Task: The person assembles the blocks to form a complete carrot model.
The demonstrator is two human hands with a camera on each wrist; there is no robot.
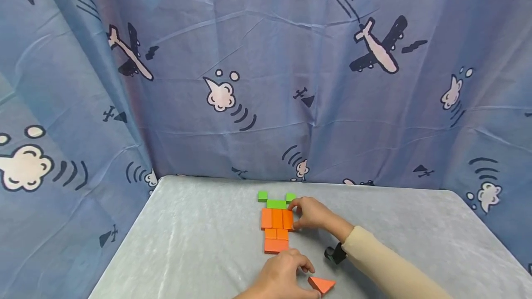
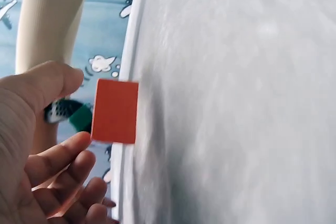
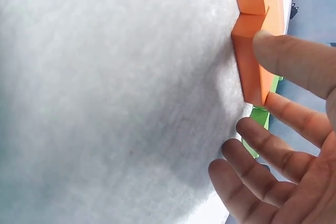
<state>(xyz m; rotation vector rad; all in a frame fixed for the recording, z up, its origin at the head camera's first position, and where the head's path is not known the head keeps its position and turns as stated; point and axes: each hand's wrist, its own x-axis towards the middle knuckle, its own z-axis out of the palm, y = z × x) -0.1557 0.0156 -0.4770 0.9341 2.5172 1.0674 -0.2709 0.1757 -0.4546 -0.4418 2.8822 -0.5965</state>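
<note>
Nearby, right hand spread against orange blocks; left hand loose beside orange triangle.

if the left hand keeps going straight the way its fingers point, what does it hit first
Probably the orange triangle. The left hand lies at the table's near edge with fingers pointing right, and in the head view the triangle sits just past the fingertips. Whether they already touch it is unclear.
</note>
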